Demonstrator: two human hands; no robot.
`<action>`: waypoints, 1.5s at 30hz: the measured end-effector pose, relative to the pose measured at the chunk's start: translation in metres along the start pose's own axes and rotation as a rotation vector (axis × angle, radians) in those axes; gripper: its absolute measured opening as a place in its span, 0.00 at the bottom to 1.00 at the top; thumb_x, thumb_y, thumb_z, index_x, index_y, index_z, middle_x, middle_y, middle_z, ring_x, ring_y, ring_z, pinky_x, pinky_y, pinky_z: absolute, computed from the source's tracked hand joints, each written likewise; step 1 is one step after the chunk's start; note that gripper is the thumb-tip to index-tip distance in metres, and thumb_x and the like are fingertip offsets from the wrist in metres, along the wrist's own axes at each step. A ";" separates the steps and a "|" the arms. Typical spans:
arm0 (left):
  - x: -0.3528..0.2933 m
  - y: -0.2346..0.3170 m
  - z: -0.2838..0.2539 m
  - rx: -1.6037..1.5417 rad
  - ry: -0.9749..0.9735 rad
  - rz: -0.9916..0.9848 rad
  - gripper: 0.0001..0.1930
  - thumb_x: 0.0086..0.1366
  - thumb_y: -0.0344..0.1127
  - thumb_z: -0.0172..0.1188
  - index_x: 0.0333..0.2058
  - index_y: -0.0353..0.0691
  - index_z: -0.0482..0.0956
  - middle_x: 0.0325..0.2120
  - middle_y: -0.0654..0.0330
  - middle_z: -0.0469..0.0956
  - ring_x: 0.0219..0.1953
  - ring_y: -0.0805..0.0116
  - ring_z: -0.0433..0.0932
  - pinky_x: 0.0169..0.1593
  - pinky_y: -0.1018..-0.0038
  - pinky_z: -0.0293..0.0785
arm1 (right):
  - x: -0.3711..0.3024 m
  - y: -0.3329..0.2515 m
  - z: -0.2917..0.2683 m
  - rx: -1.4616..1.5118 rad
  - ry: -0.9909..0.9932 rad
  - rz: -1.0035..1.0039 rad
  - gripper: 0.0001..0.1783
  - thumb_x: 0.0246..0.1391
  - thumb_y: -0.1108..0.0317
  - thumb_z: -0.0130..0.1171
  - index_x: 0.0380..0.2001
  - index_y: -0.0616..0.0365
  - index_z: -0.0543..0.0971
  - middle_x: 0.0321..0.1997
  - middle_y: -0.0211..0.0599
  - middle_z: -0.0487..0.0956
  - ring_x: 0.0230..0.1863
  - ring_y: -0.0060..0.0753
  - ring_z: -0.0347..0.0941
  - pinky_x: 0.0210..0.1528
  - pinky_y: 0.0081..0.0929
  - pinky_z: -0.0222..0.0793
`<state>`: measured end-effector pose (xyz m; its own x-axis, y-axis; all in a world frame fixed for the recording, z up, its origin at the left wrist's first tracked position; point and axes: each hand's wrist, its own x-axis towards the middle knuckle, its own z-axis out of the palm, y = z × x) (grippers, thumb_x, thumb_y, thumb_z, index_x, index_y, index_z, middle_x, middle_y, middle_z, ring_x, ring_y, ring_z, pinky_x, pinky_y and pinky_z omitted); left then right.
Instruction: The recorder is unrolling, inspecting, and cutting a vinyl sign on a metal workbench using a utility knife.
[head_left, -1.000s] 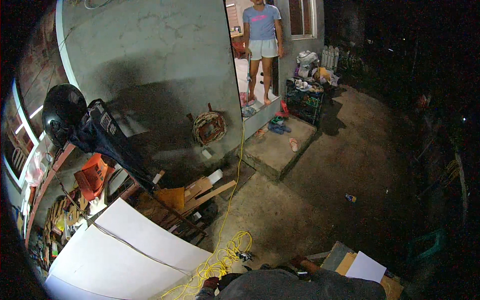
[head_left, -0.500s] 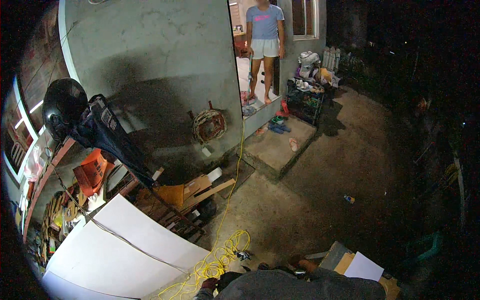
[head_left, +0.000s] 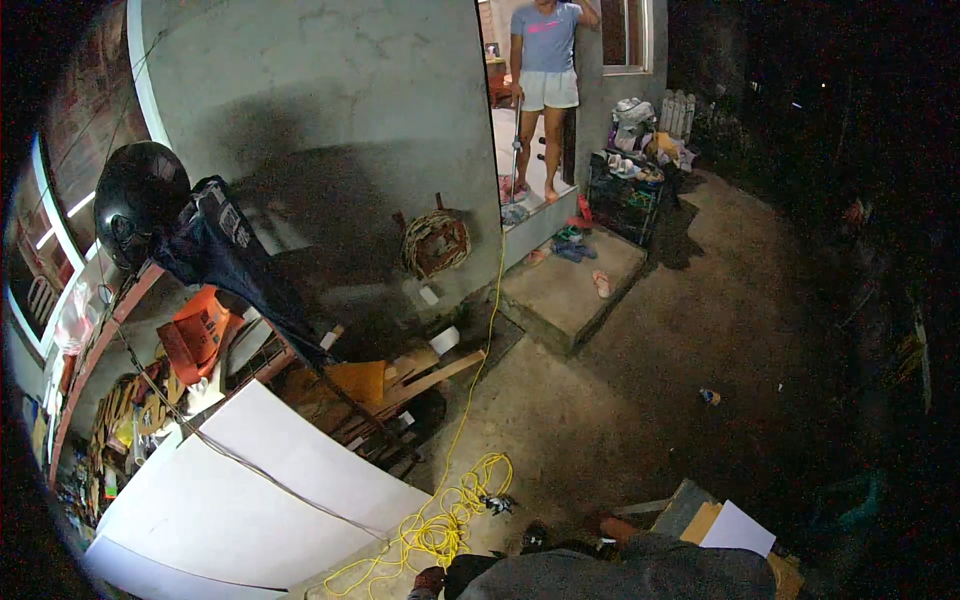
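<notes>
At the lower edge, my left hand (head_left: 430, 578) shows small and dark beside dark clothing (head_left: 620, 570). Its fingers are too dim to read, and I see nothing held in it. A tangled yellow cable (head_left: 440, 530) lies on the ground just beyond this hand. White panels (head_left: 290, 480) lean to the left of the cable. My right hand does not show clearly. Past the dark clothing is a brownish shape (head_left: 615, 527) that I cannot make out. To its right are a white sheet (head_left: 738, 530) and brown boards.
A person (head_left: 545, 60) stands in the doorway holding a pole (head_left: 517, 140). Sandals lie on the concrete step (head_left: 570, 300). A black helmet (head_left: 140, 195) and dark jeans (head_left: 245, 260) hang at left above cluttered boards. A shoe rack (head_left: 625, 200) stands beyond the step.
The view has shifted, so most of the scene sits slightly farther right. The person in the doorway has raised one hand towards the head. My left hand stays low beside the cable.
</notes>
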<state>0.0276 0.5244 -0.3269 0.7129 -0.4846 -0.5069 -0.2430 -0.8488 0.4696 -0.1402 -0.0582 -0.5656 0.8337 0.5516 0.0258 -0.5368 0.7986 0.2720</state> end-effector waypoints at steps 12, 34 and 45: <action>-0.090 -0.056 0.000 -0.847 0.314 -0.227 0.15 0.65 0.49 0.53 0.31 0.43 0.75 0.25 0.60 0.72 0.23 0.64 0.65 0.27 0.68 0.62 | 0.091 0.033 0.027 -0.717 0.325 0.205 0.28 0.63 0.48 0.45 0.57 0.56 0.66 0.58 0.46 0.69 0.53 0.45 0.69 0.56 0.49 0.64; -0.241 -0.242 0.088 -1.932 0.591 -0.779 0.17 0.66 0.41 0.56 0.51 0.42 0.73 0.44 0.52 0.77 0.27 0.62 0.72 0.26 0.65 0.71 | 0.369 0.195 0.146 -2.552 0.892 0.846 0.29 0.57 0.38 0.46 0.37 0.54 0.79 0.41 0.47 0.79 0.39 0.49 0.75 0.44 0.47 0.70; -0.263 -0.162 0.165 -1.068 0.709 -1.177 0.29 0.65 0.56 0.50 0.51 0.37 0.77 0.47 0.46 0.79 0.50 0.50 0.77 0.53 0.60 0.71 | 0.548 0.213 0.134 -2.663 -0.136 1.472 0.21 0.61 0.53 0.49 0.47 0.57 0.77 0.55 0.38 0.76 0.56 0.44 0.69 0.60 0.47 0.64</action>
<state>-0.2286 0.7547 -0.3891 0.3716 0.6646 -0.6483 0.8707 -0.0070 0.4918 0.2198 0.3823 -0.3644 0.2669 0.5935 -0.7593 0.5424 -0.7438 -0.3907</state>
